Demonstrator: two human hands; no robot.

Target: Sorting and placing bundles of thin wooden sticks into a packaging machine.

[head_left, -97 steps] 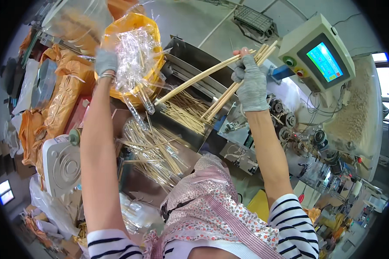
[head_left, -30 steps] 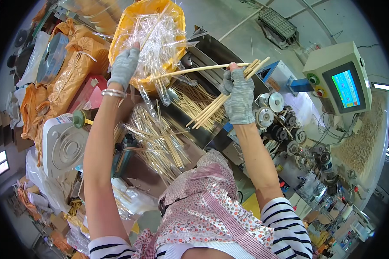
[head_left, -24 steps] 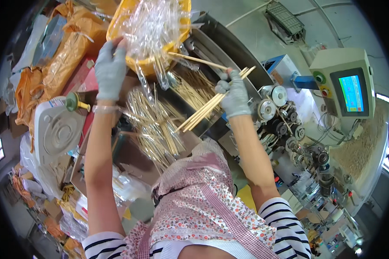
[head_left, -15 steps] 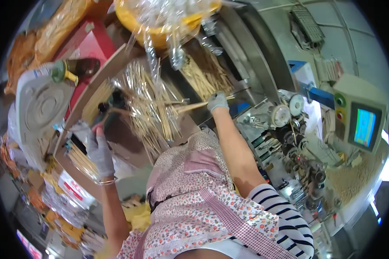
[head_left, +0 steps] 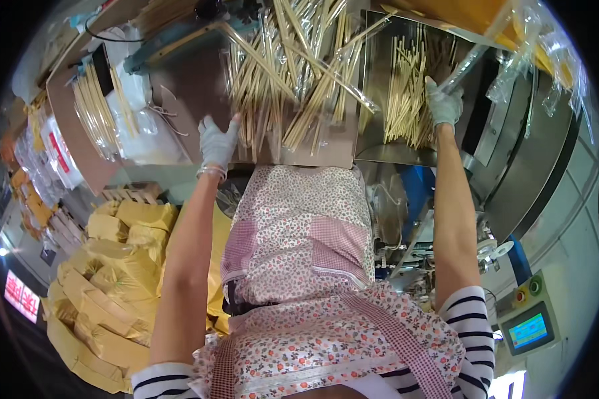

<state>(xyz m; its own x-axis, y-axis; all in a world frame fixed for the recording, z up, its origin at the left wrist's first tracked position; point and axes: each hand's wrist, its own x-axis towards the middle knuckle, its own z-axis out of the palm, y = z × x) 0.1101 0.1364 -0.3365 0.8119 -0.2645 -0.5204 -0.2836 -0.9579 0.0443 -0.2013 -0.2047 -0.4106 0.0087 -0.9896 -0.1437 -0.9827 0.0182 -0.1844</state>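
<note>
My left hand (head_left: 217,141), in a pale grey glove, is over the brown tabletop with its fingers apart and nothing in them. Beside it, to the right, lies a loose heap of wooden chopsticks in clear plastic sleeves (head_left: 289,73), several crossing at angles. My right hand (head_left: 444,103), gloved too, rests against the right side of a pile of bare wooden chopsticks (head_left: 406,100) in a metal tray (head_left: 386,153). Its fingers look stretched out along the pile, partly hidden, with no stick seen gripped.
At the left are wrapped chopsticks (head_left: 93,110), a clear plastic bag (head_left: 156,139) and a blue-handled tool (head_left: 173,50). Filled yellow sacks (head_left: 106,286) are piled below left. Machine parts (head_left: 412,259) and a control screen (head_left: 529,330) stand at the right; clear film (head_left: 512,73) hangs above.
My view has swung toward the table. My right hand no longer holds the sticks it had and is at the bare chopstick pile. My left hand has left the blue-handled tool and come nearer the heap.
</note>
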